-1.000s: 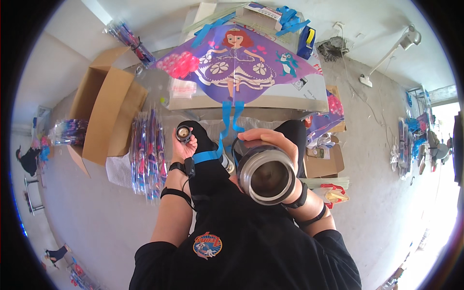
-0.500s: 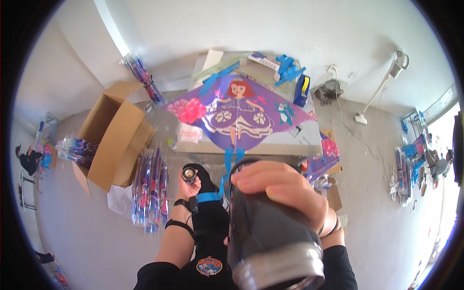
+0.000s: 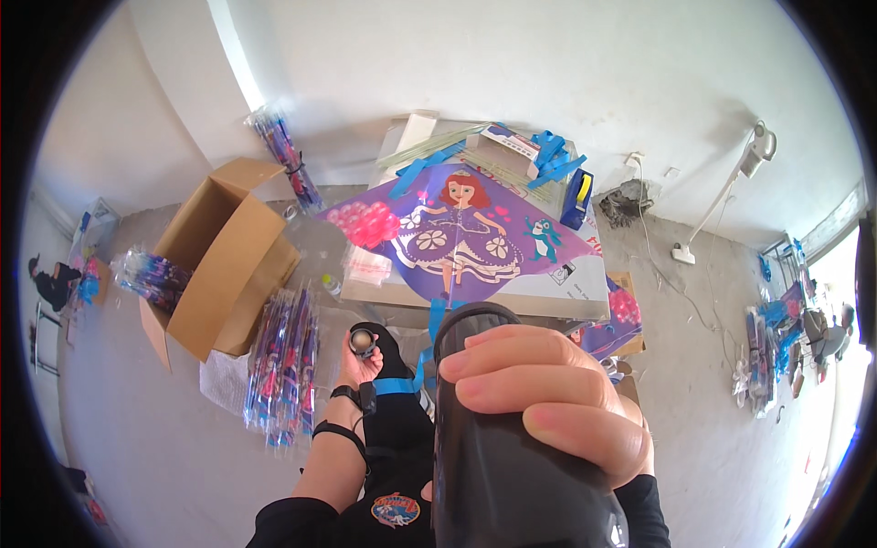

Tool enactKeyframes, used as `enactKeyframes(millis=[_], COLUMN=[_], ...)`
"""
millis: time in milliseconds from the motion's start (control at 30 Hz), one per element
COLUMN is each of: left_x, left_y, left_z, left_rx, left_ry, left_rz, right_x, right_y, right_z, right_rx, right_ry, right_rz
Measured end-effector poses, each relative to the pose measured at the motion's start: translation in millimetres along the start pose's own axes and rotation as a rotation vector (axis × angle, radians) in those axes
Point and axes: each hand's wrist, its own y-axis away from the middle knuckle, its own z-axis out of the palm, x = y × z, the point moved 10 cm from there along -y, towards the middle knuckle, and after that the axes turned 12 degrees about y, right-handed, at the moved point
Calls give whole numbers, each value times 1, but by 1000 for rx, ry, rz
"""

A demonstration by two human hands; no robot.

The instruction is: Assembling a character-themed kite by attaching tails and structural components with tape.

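Note:
Close in front of me, my right hand wraps round a dark vacuum flask that is tilted, its mouth end toward me and past the lower edge. By my lap, my left hand holds a round dark bottle cap with its hollow side up. Beyond both hands, a purple diamond-shaped kite with a princess picture lies flat on the work table. A blue ribbon tail hangs from its near corner across my leg. The flask hides part of the ribbon.
On the table's far side are blue strips, a small white box and a blue tape dispenser. Left stand an open carton and bundled wrapped kites. A white stick vacuum leans against the wall.
My right hand has brought the flask nearer to me and lower, so its metal neck has left the view. My left hand keeps hold of the cap, and the view has shifted slightly upward.

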Motion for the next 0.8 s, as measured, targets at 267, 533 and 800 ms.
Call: enactKeyframes(millis=[267,533,800], left_x=[1,5,3], left_y=[5,-7,-1], left_z=[-2,-11,-11], left_rx=[17,-12,10], left_ry=[16,-14,10], left_rz=[15,13,5], right_x=[-12,-21,-20], right_y=[-16,-33,-45], right_z=[-4,-13,-12], right_rx=[36,138,-103], right_ry=[121,154,280], right_rz=[-61,-165,-86])
